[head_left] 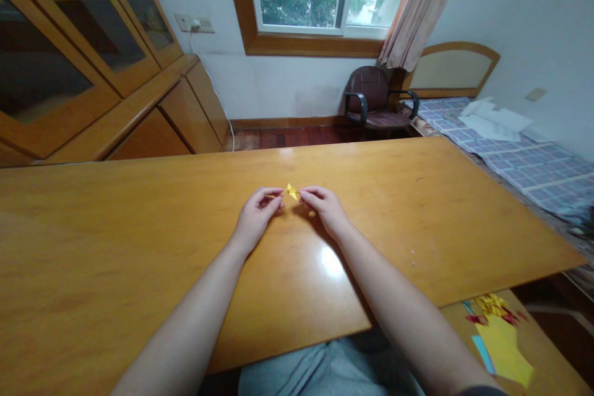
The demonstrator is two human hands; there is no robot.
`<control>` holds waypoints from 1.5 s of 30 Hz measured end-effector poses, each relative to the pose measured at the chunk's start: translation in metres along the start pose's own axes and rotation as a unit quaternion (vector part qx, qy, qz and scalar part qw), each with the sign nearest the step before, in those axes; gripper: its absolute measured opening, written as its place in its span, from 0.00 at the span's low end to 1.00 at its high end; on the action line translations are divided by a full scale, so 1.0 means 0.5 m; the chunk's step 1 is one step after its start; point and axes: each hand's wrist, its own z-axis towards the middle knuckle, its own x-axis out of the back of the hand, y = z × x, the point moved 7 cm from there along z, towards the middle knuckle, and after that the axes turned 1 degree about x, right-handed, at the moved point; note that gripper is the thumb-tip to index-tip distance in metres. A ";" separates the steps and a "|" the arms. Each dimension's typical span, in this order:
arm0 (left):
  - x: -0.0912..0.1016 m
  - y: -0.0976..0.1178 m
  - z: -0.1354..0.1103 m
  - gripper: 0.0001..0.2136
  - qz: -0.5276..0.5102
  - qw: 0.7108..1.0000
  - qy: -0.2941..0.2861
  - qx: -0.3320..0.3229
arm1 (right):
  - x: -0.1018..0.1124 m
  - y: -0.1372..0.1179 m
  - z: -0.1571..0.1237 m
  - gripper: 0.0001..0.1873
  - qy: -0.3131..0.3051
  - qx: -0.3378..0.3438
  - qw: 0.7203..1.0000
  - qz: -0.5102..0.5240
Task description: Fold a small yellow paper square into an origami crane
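Observation:
A small folded yellow paper figure (291, 191), like an origami crane, is held just above the wooden table (139, 235). My left hand (258, 213) pinches its left tip between thumb and fingers. On the other side, my right hand (322, 205) pinches the right tip in the same way. The figure's middle, with pointed ends up and down, shows between the two hands. Its finer folds are too small to make out.
At lower right, a lower surface bears yellow paper (505, 349), a blue sheet (483, 354) and several folded yellow and red pieces (494, 306). Beyond the table stand an office chair (371, 96), a bed (510, 142) and a wooden cabinet (153, 136).

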 end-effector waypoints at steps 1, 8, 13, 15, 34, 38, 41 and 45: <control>-0.001 0.000 0.000 0.14 0.001 1.000 -0.003 0.001 | 0.001 0.001 0.000 0.15 0.001 -0.001 1.000 -0.002; -0.001 -0.004 -0.001 0.14 0.013 1.000 -0.019 -0.009 | 0.000 0.000 -0.001 0.16 0.005 -0.006 1.000 -0.001; -0.004 -0.009 -0.001 0.13 0.008 0.999 -0.034 -0.002 | -0.002 -0.001 -0.001 0.14 0.004 -0.009 1.000 -0.005; -0.005 -0.009 -0.001 0.13 0.006 0.999 -0.036 0.004 | -0.002 0.000 -0.001 0.14 0.003 -0.008 1.000 0.001; 0.013 0.012 -0.001 0.10 0.052 0.997 0.009 -0.055 | -0.001 -0.001 -0.003 0.14 0.007 -0.006 1.000 -0.003; 0.019 0.020 -0.002 0.09 0.078 0.994 0.028 -0.075 | 0.000 -0.001 -0.004 0.14 0.012 -0.008 1.000 -0.005; 0.016 0.029 -0.004 0.08 0.090 0.992 0.025 -0.089 | 0.000 0.000 -0.005 0.15 0.012 -0.010 1.000 -0.018; 0.013 0.038 -0.006 0.07 0.101 0.989 0.025 -0.105 | -0.001 -0.003 -0.007 0.15 0.012 -0.006 0.999 -0.033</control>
